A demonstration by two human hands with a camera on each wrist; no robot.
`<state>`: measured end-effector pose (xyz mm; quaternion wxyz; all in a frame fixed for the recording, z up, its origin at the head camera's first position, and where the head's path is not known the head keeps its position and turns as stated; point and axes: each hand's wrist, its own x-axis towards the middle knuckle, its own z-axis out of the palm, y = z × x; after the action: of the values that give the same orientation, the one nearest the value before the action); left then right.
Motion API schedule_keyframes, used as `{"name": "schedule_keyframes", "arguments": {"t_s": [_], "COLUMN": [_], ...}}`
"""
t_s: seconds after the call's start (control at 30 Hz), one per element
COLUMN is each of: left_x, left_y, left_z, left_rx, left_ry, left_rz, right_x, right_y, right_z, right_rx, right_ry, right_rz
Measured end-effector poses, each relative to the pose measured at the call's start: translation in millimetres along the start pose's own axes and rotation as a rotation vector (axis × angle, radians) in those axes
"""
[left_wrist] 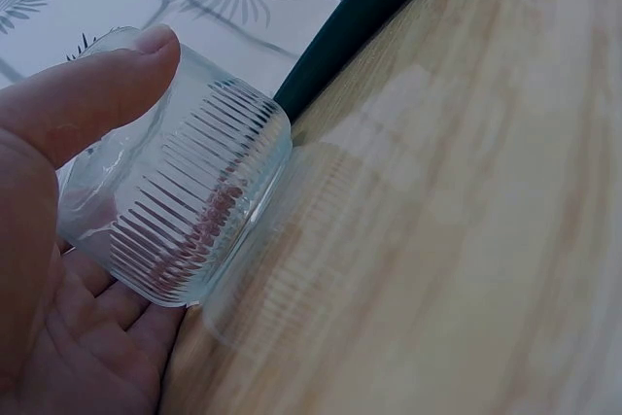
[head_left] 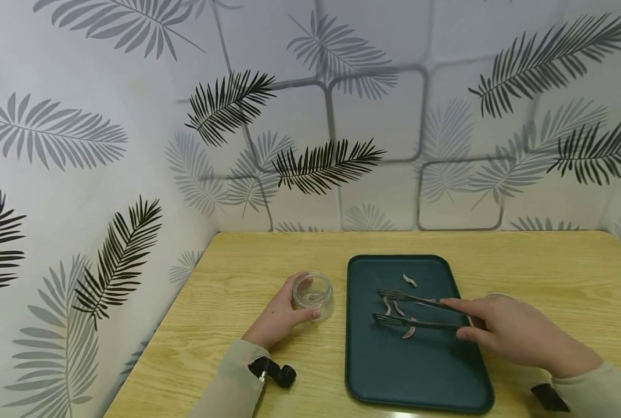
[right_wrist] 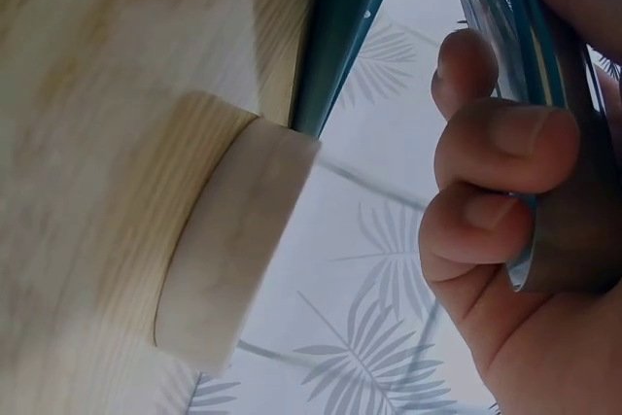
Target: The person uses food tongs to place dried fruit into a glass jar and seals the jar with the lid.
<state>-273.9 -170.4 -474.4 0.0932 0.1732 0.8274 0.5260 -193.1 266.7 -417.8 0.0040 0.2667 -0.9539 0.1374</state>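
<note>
My left hand [head_left: 279,313] grips a small clear glass jar [head_left: 313,301] standing on the table left of the tray, thumb on the near side. In the left wrist view, something reddish [left_wrist: 209,225] shows low behind the jar's ribbed wall; its kind is unclear. My right hand [head_left: 521,334] holds metal tongs [head_left: 420,324] with slotted tips, their two arms spread apart above a dark green tray [head_left: 415,374]. Several small, pale, curved pieces [head_left: 409,281] lie on the tray, some between and beside the tong tips. Whether the tips touch any piece I cannot tell.
A pale, disc-like object [right_wrist: 238,245] rests on the table [head_left: 268,255] beside the tray's right edge, mostly hidden by my right hand in the head view. Leaf-patterned wall covering [head_left: 373,191] rises behind the table and on the left.
</note>
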Motion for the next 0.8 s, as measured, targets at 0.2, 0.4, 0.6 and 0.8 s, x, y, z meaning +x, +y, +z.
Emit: {"name": "schedule_keyframes", "arguments": {"t_s": [0.2, 0.4, 0.6, 0.8], "left_x": [-0.8, 0.0, -0.3, -0.8], "left_y": [0.4, 0.5, 0.8, 0.8], "left_z": [0.5, 0.8, 1.0, 0.5], "left_rx": [0.009, 0.013, 0.02, 0.021], "left_ry": [0.008, 0.009, 0.01, 0.007], "left_rz": [0.002, -0.007, -0.007, -0.002], "right_x": [-1.2, 0.7, 5.2, 10.8], "right_y": [-1.0, -3.5, -7.1, -10.6], "right_z": [-3.1, -8.8, -15.9, -20.8], "right_rx": [0.018, 0.031, 0.025, 0.017], "right_ry": [0.01, 0.014, 0.014, 0.048], "right_rz": [0.008, 0.023, 0.036, -0.001]}}
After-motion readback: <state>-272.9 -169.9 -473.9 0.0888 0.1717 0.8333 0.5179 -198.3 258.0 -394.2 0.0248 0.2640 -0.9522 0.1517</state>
